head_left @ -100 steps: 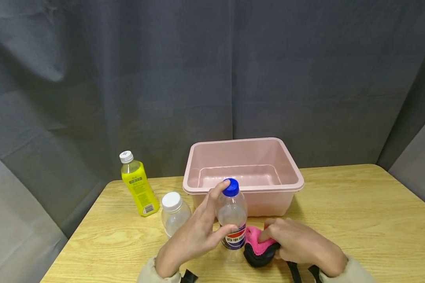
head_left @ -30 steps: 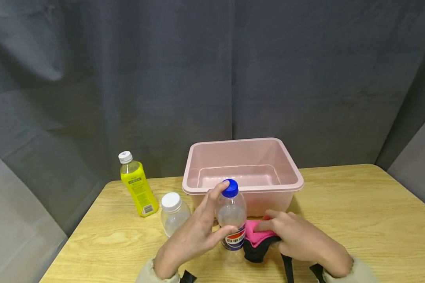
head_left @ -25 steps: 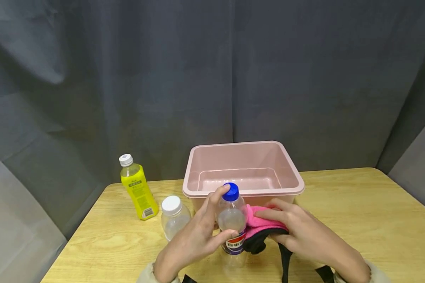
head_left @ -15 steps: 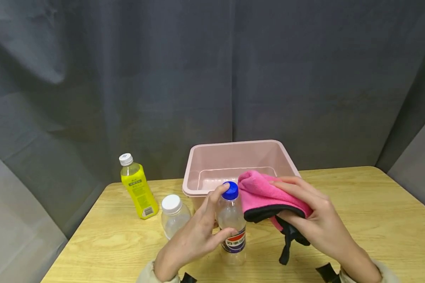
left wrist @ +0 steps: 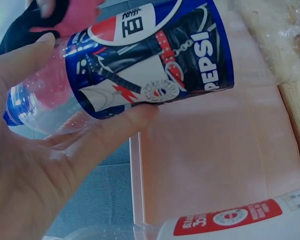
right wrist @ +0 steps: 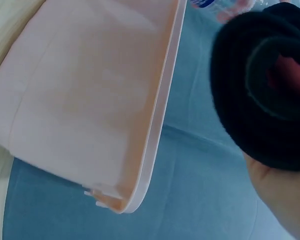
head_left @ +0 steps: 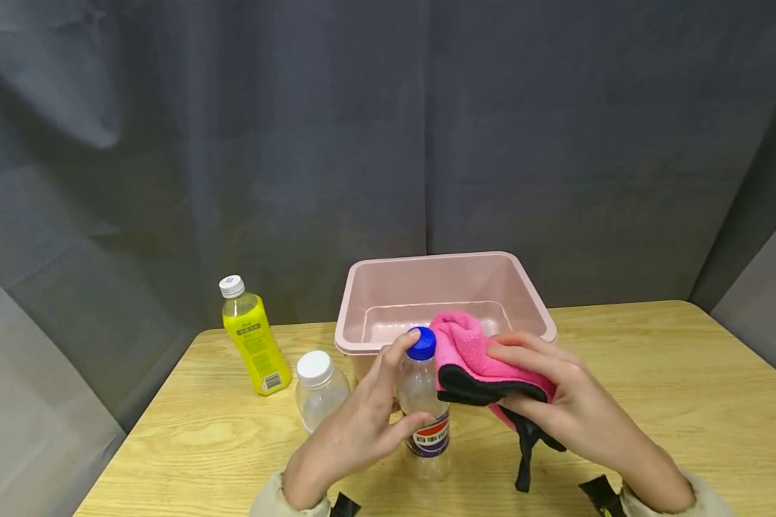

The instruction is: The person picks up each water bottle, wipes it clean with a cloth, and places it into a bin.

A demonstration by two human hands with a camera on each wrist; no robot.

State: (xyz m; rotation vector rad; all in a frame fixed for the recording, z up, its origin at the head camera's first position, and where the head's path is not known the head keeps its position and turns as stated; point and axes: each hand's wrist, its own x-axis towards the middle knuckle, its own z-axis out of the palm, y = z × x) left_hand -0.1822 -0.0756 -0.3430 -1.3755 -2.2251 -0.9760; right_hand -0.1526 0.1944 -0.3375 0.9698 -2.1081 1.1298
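Note:
My left hand [head_left: 358, 431] holds an upright clear Pepsi bottle [head_left: 430, 436] by its side, one finger reaching up to the blue cap [head_left: 422, 345] and the thumb across the label. In the left wrist view, thumb and fingers lie on both sides of the bottle [left wrist: 155, 60]. Just right of its cap, my right hand [head_left: 565, 391] grips a folded pink cloth [head_left: 475, 352] with black edging and a hanging black strap. The cloth is raised off the table, close against the bottle's neck; whether they touch, I cannot tell. In the right wrist view the cloth [right wrist: 240, 90] shows its rolled black side.
Behind the hands stands a pink plastic tub [head_left: 394, 287] near the dark curtain. To the left are a clear white-capped bottle [head_left: 317, 402], partly behind my left hand, and a yellow bottle [head_left: 259, 345]. A red-and-white label [left wrist: 227, 217] shows low in the left wrist view.
My right hand has lifted the pink cloth from the tabletop beside the bottle's base up to cap height. The left hand and bottle have stayed in place.

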